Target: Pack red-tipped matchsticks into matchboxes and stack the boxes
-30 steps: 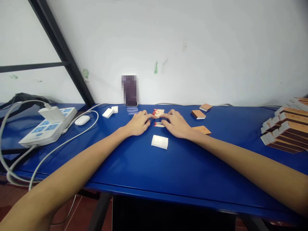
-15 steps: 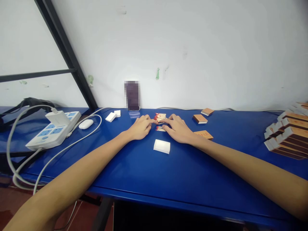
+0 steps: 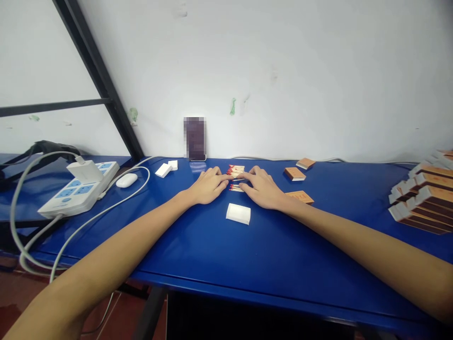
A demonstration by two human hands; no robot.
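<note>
A pile of red-headed matches (image 3: pixel 238 170) lies on the blue table, with a smaller group of matches (image 3: pixel 235 188) just nearer to me. My left hand (image 3: pixel 209 185) rests at the red-head side, its index fingertip against the near edge of the larger pile and its thumb apart below. From the opposite side, my right hand (image 3: pixel 264 188) reaches in with its index finger at the same pile and its thumb by the smaller group. Neither hand grips anything that I can see. A white matchbox tray (image 3: pixel 238 214) sits in front of the matches.
Three orange matchbox sleeves (image 3: pixel 295 174) lie on the right, one partly behind my right forearm. Stacked matchboxes (image 3: pixel 424 198) stand at the far right. Two white trays (image 3: pixel 163 170), a phone (image 3: pixel 196 139), a white earbud case (image 3: pixel 126 180) and a power strip (image 3: pixel 79 189) with cables are leftward.
Both hands stay nearly in place at the matches, with only slight finger movement. The view has shifted a little; the boxes and trays have not moved on the table.
</note>
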